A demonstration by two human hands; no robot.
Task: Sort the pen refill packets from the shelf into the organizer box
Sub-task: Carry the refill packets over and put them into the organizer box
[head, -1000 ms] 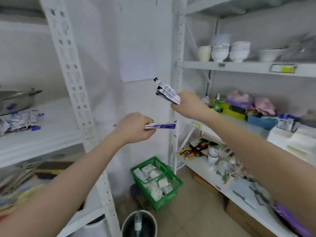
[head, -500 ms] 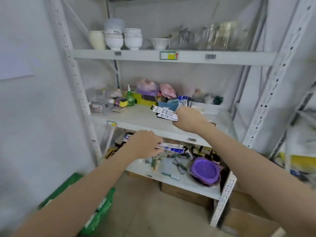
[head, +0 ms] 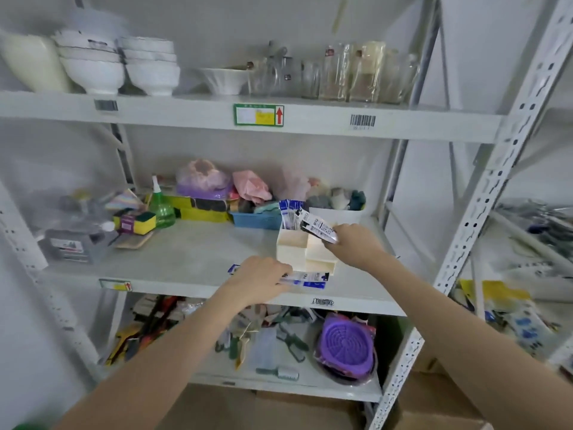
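Observation:
A cream organizer box point(head: 294, 252) with stepped compartments stands on the middle shelf point(head: 192, 256) toward the right. Several blue-and-white refill packets point(head: 290, 212) stand upright in its back compartment. My right hand point(head: 353, 245) grips a bundle of black-and-white packets point(head: 319, 228) just above the box's right side. My left hand point(head: 260, 279) holds blue-and-white packets point(head: 307, 279) flat near the shelf's front edge, in front of the box.
A blue basket point(head: 254, 219), a green spray bottle point(head: 161, 206), sponges point(head: 136, 221) and bagged items crowd the back of the shelf. Bowls point(head: 93, 69) and glasses point(head: 341, 72) stand on the upper shelf. A purple strainer point(head: 345, 346) and tools lie below. A slotted upright point(head: 483, 200) stands at right.
The view has swung right from a corner to this shelving and closed in. Both hands, still holding packets, have come up to the organizer box on the middle shelf.

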